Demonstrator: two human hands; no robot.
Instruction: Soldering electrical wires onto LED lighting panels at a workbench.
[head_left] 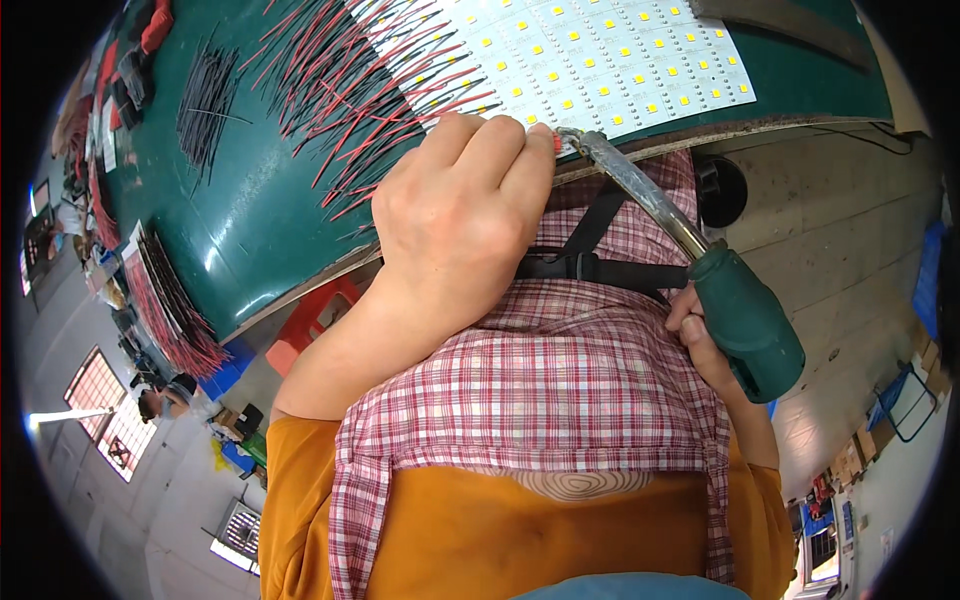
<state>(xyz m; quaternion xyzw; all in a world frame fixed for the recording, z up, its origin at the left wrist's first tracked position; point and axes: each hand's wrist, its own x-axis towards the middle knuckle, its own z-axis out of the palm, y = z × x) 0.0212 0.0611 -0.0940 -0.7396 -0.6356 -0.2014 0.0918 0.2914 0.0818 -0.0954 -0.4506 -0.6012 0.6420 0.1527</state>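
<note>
My left hand [465, 205] rests at the near edge of a white LED board [640, 65] with rows of yellow chips. Its fingers are closed in a pinch, the tips largely hidden; a bit of red shows beside them. My right hand [697, 330] is wrapped round the dark green handle of a soldering iron [650, 190], partly hidden behind that handle. The iron's metal shaft slants up and left, its tip close to my left fingertips at the board edge. Many red and black wires [350, 110] fan out over the left part of the board.
A green-topped table [250, 240] carries a bundle of black wires [207, 110] and, at its left edge, a red and black wire bundle [170, 300]. A dark curved bar [790, 25] lies across the board's far right. A red-orange stool [312, 325] stands below the table.
</note>
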